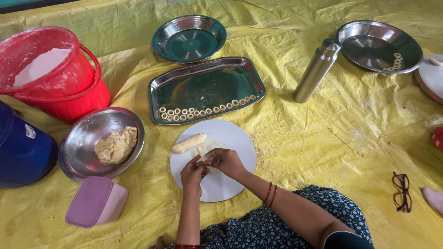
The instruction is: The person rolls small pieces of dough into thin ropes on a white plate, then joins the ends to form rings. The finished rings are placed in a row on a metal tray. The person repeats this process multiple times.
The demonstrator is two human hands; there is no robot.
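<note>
My left hand [194, 174] and my right hand [226, 161] meet over a round white board [235, 138], pinching a thin strip of dough [201, 153] between their fingertips. A thicker dough roll [188, 143] lies on the board's far left part. Just beyond the board stands a rectangular steel tray [207, 78] with a row of several small dough rings [203, 111] along its near edge. A steel bowl [83, 138] on the left holds a lump of dough [116, 145].
A red bucket of flour [50, 69] and a blue container [20, 147] stand at the left, a pink lidded box [96, 201] near them. Two round steel plates [189, 37] [369, 44], a steel bottle [316, 71], another board [431, 76] and spectacles [401, 191] lie on the yellow sheet.
</note>
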